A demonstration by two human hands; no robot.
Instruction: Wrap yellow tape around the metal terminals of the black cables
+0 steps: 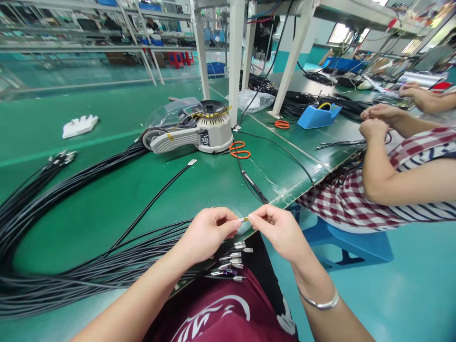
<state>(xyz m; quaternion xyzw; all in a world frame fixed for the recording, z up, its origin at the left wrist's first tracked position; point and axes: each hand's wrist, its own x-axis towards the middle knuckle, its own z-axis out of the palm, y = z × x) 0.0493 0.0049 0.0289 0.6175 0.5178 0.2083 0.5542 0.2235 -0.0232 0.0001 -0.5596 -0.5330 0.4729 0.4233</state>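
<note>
At the front edge of the green table, my left hand (208, 233) and my right hand (280, 232) are both closed in a pinch, facing each other. Between their fingertips shows a small silver cable connector (243, 219) with a yellow band, probably tape. My left fingers hold its left side and my right thumb and finger grip its yellow end. Below my left hand, a bundle of black cables (153, 254) ends in several silver connectors (233, 261) hanging over the edge by my lap.
A grey tape dispenser (215, 130) stands ahead, beside orange-handled scissors (240, 149) and a black pen-like tool (254, 186). One separate cable (153, 199) lies at left. A white glove (80, 126) is farther back. A co-worker's arms (388, 156) and a blue stool (351, 242) are at right.
</note>
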